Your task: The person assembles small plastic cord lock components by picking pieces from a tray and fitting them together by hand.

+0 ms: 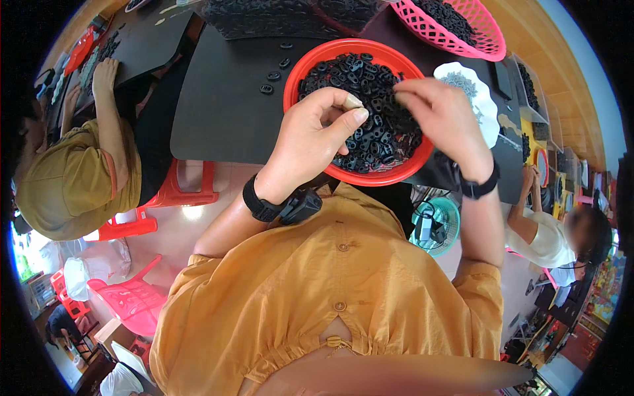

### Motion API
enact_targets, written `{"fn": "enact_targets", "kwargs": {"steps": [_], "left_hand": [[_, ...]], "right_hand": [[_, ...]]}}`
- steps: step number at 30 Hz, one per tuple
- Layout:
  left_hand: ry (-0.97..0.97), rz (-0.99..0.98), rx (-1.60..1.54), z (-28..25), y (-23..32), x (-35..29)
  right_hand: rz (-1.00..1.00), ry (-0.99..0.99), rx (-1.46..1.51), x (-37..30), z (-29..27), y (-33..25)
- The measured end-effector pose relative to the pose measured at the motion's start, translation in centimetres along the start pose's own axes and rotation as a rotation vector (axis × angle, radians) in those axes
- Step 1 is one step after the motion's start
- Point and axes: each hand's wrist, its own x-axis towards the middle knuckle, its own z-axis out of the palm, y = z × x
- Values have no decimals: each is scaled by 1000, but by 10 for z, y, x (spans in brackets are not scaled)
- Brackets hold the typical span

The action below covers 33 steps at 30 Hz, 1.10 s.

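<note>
A round red basin [389,177] stands on the dark table, heaped with small black oval pieces [360,79] that have holes in them. My left hand [307,135] hovers over its near left side, thumb and index fingertip brought together; whatever lies in that pinch is too small or hidden to name. A pale covering shows at the index fingertip. Over the right part of the heap is my right hand [446,115], fingers bunched close to the black pieces. What its fingertips hold, if anything, I cannot make out.
Several loose black pieces [266,89] lie left of the basin. Behind it stand a clear bin [264,20] and a pink basket [492,39]. A white scalloped dish [489,119] holds grey bits. Co-workers [79,178] sit at left and right. A teal basket [452,214] sits below.
</note>
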Motion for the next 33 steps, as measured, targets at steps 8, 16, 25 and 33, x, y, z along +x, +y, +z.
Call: {"fn": "enact_targets", "kwargs": {"steps": [8,16,25,33], "left_hand": [[-9,25,88,2,1,-2],[27,44,75,2,-2,-3],[20,52,123,2,-2,-6],[20,50,138,3,-3,-6]], "right_hand": [[-22,-133,-445,35,3,40],[-87,-295,-269,25,-10,44],[-15,-240,-222,29,-3,46],[-245,-300,-300,39,3,54]]}}
